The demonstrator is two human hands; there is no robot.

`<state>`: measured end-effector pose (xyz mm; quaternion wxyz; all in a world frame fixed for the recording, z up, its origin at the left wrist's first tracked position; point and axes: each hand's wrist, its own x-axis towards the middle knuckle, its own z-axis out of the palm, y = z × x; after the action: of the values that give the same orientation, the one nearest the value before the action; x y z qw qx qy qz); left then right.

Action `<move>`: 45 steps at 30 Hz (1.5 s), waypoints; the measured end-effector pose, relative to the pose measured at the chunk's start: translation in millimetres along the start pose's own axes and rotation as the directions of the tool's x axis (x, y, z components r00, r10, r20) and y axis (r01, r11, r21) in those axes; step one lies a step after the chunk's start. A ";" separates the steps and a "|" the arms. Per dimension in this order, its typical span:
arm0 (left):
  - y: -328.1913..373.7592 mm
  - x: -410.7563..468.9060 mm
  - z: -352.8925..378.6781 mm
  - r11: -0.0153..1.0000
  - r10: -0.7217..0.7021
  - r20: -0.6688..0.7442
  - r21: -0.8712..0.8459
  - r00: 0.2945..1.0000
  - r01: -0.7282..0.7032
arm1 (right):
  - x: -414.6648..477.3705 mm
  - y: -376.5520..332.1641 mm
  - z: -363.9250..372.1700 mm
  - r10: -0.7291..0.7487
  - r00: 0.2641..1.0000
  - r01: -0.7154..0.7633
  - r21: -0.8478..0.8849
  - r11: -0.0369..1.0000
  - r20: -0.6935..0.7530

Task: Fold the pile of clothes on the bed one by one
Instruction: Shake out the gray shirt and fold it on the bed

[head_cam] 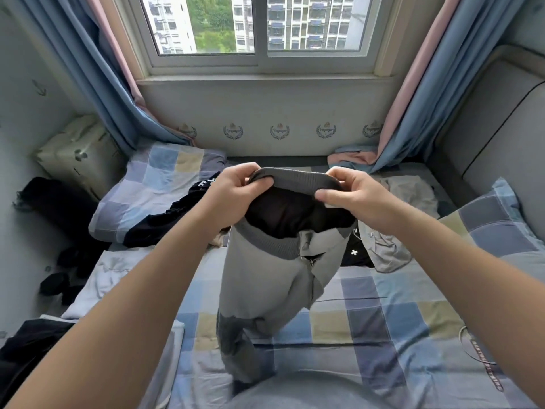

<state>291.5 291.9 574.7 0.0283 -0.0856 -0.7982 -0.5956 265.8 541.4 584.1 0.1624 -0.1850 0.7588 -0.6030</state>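
A bed [383, 314] under a patchwork sheet of blue, grey and sand squares fills a narrow room, and the grey jacket [265, 278] is held up over its middle. Beyond the jacket a white-framed window [256, 28] shows apartment blocks, with blue and pink curtains [97, 84] hanging at both sides. A padded grey headboard [495, 128] stands to the jacket's right. The jacket is smooth pale-grey cloth with darker grey panels, a black lining, a metal zip down the front and a ribbed knit band [295, 180] at its top. It hangs with its long axis upright, the band uppermost and the lower end trailing down onto the sheet nearest the camera. The left hand [236, 190] and right hand [354, 199] each pinch the band between curled fingers and thumb, one at each end, stretching it level between them. Left of the jacket a crumpled black garment [177, 219] with white lettering lies against a checked pillow [153, 184]. Right of it lie a rumpled light grey garment [389, 246] and a beige one [407, 190].
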 end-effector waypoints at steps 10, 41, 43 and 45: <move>8.1 -16.7 -64.6 0.998 0.022 -0.162 0.063 0.987 -0.011 | 21.0 20.1 35.4 0.058 0.981 -0.177 -0.741 0.647 -0.184; 48.3 -146.2 -18.5 0.649 -0.144 0.051 0.759 0.988 0.055 | -146.2 -34.7 27.4 -0.066 0.983 -0.113 -0.853 0.510 -0.170; 59.6 -166.3 -7.8 0.667 -0.169 0.043 0.740 0.985 0.083 | -174.6 -27.4 20.8 -0.024 0.974 -0.176 -0.818 0.548 -0.226; 67.3 -187.3 2.2 0.700 -0.197 0.031 0.705 0.980 0.118 | -203.7 -19.2 20.0 0.027 0.972 -0.197 -0.740 0.643 -0.235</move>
<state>487.3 293.3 610.1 -0.0342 -0.0308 -0.9685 -0.2445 455.8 617.4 603.2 0.0292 -0.1260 0.9634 -0.2350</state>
